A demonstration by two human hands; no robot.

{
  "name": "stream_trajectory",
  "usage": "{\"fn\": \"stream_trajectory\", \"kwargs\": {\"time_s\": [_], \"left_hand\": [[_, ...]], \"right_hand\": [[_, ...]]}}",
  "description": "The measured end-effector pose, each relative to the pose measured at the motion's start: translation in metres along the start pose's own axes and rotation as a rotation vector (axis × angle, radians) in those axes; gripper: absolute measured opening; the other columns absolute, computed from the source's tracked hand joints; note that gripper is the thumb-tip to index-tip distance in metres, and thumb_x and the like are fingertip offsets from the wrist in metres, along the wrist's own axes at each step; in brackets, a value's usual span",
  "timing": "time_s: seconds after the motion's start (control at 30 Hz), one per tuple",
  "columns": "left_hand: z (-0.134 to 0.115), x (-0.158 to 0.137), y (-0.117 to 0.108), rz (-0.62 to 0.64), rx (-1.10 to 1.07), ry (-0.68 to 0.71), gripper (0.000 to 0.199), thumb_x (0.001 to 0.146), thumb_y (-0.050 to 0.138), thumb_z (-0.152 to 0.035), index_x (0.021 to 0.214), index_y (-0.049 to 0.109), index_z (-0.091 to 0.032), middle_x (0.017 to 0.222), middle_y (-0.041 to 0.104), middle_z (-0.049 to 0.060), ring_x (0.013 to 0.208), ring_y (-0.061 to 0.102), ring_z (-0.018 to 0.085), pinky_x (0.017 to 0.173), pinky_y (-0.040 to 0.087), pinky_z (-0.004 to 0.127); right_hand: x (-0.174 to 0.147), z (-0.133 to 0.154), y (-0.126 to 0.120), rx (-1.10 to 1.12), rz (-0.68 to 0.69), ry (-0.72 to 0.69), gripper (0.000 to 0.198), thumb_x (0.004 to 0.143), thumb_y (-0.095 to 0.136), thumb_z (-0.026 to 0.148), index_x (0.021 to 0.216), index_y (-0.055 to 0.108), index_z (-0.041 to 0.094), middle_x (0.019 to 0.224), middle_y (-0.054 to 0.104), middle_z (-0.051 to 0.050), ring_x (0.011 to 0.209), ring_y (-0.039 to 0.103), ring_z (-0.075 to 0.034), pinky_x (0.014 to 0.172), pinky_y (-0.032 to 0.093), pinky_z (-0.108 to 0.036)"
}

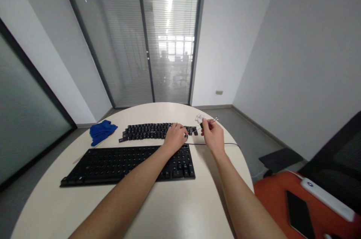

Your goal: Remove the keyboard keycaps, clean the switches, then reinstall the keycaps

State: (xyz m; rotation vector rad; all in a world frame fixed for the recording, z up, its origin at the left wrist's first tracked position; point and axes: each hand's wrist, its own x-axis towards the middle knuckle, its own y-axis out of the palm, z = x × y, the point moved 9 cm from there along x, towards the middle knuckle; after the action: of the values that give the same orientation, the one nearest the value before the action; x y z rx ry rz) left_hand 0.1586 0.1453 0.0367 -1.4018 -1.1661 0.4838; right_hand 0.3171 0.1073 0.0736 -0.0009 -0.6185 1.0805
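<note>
Pinching a wire tool (216, 119) in right hand (213, 133); curling left hand (176, 136), can't tell if gripping, over loose keycaps (146, 131) between mostly stripped keyboard (115, 163) and tabletop's (175, 209) far edge, with some apparently left near-right

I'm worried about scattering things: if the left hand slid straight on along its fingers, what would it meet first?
Most likely the black keycaps at the right end of the loose rows, just past the fingertips of the left hand; its height is unclear, so it might clear them.
</note>
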Motion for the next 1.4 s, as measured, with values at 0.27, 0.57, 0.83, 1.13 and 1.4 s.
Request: {"fn": "stream_trajectory", "kwargs": {"time_s": [0.27, 0.57, 0.83, 1.13, 1.4], "left_hand": [[0.001, 0.003, 0.006, 0.018, 0.006, -0.010, 0.015, 0.077, 0.078, -0.024, 0.091, 0.075, -0.023, 0.113, 0.066, 0.007, 0.114, 0.051, 0.030, 0.095, 0.046, 0.043], [-0.002, -0.019, -0.015, -0.013, 0.002, -0.015, 0.020, 0.085, 0.070, -0.024, 0.104, 0.070, -0.022, 0.117, 0.063, 0.007, 0.115, 0.051, 0.028, 0.097, 0.046, 0.040], [-0.010, -0.085, -0.038, 0.029, -0.140, 0.083, 0.019, 0.091, 0.054, -0.013, 0.106, 0.063, -0.018, 0.109, 0.064, 0.008, 0.106, 0.057, 0.025, 0.097, 0.047, 0.038], [0.004, -0.126, -0.042, 0.110, -0.339, 0.199, 0.028, 0.095, 0.052, -0.017, 0.120, 0.062, -0.023, 0.129, 0.060, 0.006, 0.122, 0.054, 0.020, 0.111, 0.041, 0.036], [0.008, -0.126, -0.041, 0.077, -0.389, 0.186, 0.030, 0.091, 0.051, -0.009, 0.114, 0.065, -0.021, 0.127, 0.062, 0.006, 0.121, 0.054, 0.020, 0.111, 0.041, 0.036]], "right_hand": [[-0.001, 0.003, -0.002, -0.042, -0.017, -0.020, 0.053, 0.093, 0.045, 0.065, 0.072, 0.061, 0.019, 0.060, 0.066, -0.004, 0.056, 0.062, -0.019, 0.058, 0.042, -0.028], [-0.002, 0.009, 0.003, 0.075, 0.042, -0.058, 0.050, 0.094, 0.046, 0.062, 0.070, 0.057, 0.019, 0.056, 0.060, -0.001, 0.053, 0.058, -0.016, 0.058, 0.043, -0.027], [-0.030, 0.043, 0.044, 0.160, 0.560, -0.174, 0.045, 0.087, 0.059, 0.060, 0.077, 0.066, 0.017, 0.066, 0.065, -0.004, 0.059, 0.060, -0.016, 0.057, 0.048, -0.026], [-0.072, 0.057, 0.073, 0.086, 1.004, -0.183, 0.041, 0.088, 0.060, 0.053, 0.089, 0.079, 0.017, 0.070, 0.074, -0.005, 0.064, 0.066, -0.019, 0.058, 0.051, -0.026], [-0.085, 0.058, 0.086, 0.001, 1.064, -0.256, 0.039, 0.085, 0.065, 0.053, 0.081, 0.079, 0.017, 0.063, 0.069, -0.001, 0.053, 0.055, -0.013, 0.048, 0.040, -0.022]]}}
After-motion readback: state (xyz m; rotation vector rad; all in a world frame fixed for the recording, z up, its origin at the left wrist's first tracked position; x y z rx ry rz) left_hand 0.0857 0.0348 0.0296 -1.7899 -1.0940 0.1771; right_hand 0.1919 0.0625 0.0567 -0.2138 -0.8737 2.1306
